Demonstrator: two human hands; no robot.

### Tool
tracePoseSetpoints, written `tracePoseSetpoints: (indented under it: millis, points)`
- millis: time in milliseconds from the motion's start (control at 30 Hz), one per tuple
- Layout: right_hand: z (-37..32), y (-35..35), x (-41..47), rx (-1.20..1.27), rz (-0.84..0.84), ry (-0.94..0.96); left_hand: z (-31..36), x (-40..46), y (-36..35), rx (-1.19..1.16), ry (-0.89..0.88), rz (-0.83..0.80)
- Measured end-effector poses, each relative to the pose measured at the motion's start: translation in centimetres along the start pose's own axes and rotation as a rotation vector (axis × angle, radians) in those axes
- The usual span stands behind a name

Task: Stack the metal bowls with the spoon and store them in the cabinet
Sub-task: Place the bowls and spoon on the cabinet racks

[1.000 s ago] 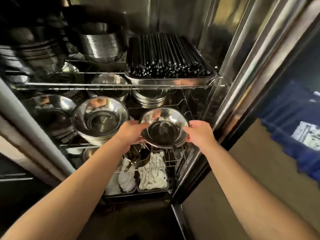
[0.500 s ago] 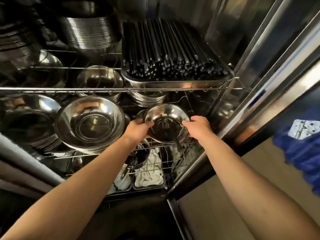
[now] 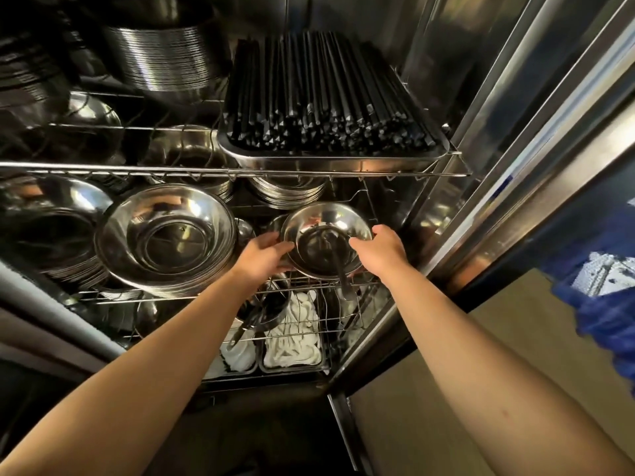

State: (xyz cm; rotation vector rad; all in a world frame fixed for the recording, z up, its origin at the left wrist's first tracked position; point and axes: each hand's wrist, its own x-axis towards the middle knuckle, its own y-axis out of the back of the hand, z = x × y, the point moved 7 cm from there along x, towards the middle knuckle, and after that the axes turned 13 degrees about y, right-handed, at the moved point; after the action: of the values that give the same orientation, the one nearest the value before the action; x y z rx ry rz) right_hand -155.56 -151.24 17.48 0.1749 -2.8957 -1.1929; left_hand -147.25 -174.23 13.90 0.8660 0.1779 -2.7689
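Note:
I hold a small stack of metal bowls [image 3: 326, 225] at the right end of the cabinet's middle wire shelf [image 3: 309, 283]. A spoon [image 3: 338, 266] lies inside the top bowl, its handle sticking out over the front rim. My left hand [image 3: 263, 254] grips the stack's left rim and my right hand [image 3: 378, 250] grips its right rim. The stack sits low over the shelf wires; I cannot tell whether it touches them.
A large stack of wide metal bowls [image 3: 168, 235] stands just left of my hands. Above, a metal tray [image 3: 330, 163] full of black chopsticks sits on the upper shelf. White cloths [image 3: 295, 334] lie in trays below. The cabinet's steel frame [image 3: 457, 214] rises at right.
Both hands have carried the bowl stack deeper into the cabinet and lower onto the middle shelf. The view has moved closer to the shelves.

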Motion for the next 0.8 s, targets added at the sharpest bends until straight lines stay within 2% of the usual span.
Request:
tracePoseSetpoints:
  millis: [233, 400, 567, 800]
  points:
    - [-1.7, -0.2, -0.9, -0.157, -0.074, 0.085, 0.1, -2.3, 1.0, 0.471, -0.198, 0.169]
    - [-3.4, -0.4, -1.9, -0.290, -0.006, 0.241, -1.4, -3.9, 1.9, 0.881, -0.312, 0.256]
    - [-5.0, -1.9, -3.0, -0.369, -0.028, 0.398, -3.7, -5.1, 2.5, 1.276, -0.285, 0.386]
    - [-4.9, -3.9, -3.2, -0.479, -0.151, 0.343, -6.2, -7.0, 3.6, 1.563, -0.286, 0.579]
